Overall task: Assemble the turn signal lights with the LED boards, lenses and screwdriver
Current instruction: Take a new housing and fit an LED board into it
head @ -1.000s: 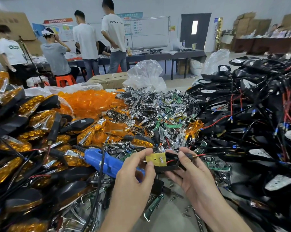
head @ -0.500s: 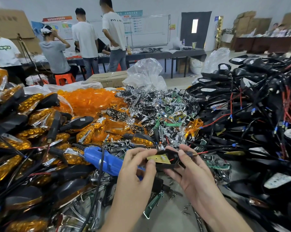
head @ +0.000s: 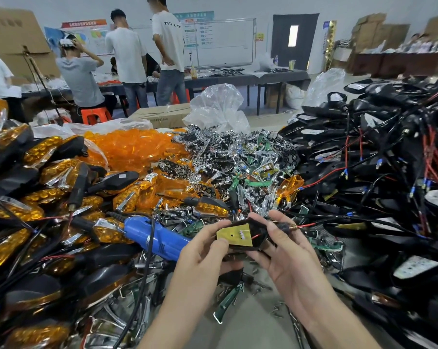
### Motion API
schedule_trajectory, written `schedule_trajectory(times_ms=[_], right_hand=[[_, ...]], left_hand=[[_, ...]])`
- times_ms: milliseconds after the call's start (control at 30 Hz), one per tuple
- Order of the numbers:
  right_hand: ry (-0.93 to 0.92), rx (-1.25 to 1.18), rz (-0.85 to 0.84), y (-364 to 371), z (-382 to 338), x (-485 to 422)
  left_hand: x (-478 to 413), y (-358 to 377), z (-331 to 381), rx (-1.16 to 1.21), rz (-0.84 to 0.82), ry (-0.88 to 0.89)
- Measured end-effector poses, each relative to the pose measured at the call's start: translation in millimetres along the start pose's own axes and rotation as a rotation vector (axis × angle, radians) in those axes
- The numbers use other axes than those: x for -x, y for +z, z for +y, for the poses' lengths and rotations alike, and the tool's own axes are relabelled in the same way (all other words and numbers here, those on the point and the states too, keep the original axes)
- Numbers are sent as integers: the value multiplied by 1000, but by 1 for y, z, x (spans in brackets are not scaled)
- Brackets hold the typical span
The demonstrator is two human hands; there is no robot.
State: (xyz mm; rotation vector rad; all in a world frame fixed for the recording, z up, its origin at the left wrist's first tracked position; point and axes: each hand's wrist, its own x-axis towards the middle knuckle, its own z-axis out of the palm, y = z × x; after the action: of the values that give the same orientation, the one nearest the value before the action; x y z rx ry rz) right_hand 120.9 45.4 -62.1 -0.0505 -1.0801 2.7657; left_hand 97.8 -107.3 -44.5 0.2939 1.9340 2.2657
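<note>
Head view: both hands hold one turn signal housing [head: 260, 229] above the bench. The left hand [head: 200, 253] pinches the left end of the yellow LED board [head: 234, 236] between thumb and curled fingers. The right hand [head: 288, 255] curls round the housing's stalk end, thumb on top. The board lies in the housing's open face, slightly askew — judged not yet seated.

Procedure: press the board flat with the left thumb, keep the red wire [head: 306, 225] clear of its edge, and square it to the housing's outline before reaching for a screw. The blue screwdriver [head: 157, 238] lies just left of the left hand, its cable trailing toward the body.

Room is tight — finished lights [head: 36, 210] heap to the left, wired housings [head: 389, 172] heap to the right, and orange lenses [head: 134, 147] lie beyond the fingertips. Bare bench [head: 250, 331] shows only below the wrists, strewn with loose screws [head: 276, 312].
</note>
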Motion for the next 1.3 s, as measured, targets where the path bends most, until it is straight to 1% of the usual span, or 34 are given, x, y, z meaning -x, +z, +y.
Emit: schedule_trajectory(times_ms=[133, 233, 300, 400, 433, 500, 567, 667, 800, 933, 1300], right_hand=[[-11, 6, -25, 1, 0, 2], [-11, 22, -24, 1, -1, 2], [-14, 42, -20, 2, 0, 2], [-35, 87, -17, 0, 0, 2], [-44, 102, -19, 0, 0, 2], [-62, 122, -29, 0, 1, 3], [-77, 139, -40, -1, 1, 4], [-95, 200, -44, -3, 1, 4], [-118, 279, -47, -1, 2, 5], [-124, 297, -44, -2, 4, 5], [-137, 309, -51, -1, 5, 5]], left_hand=[[-2, 0, -3, 78, 19, -43], [-1, 2, -3, 36, 26, 12], [2, 3, -4, -119, 24, 102], [4, 3, -8, -476, 56, 278], [5, 3, -9, -558, 70, 330], [6, 3, -11, -660, 93, 394], [7, 4, -12, -714, 107, 412], [7, 4, -12, -717, 116, 393], [5, 5, -10, -631, 128, 328], [2, 4, -11, -580, 125, 261], [5, 5, -12, -611, 131, 243]])
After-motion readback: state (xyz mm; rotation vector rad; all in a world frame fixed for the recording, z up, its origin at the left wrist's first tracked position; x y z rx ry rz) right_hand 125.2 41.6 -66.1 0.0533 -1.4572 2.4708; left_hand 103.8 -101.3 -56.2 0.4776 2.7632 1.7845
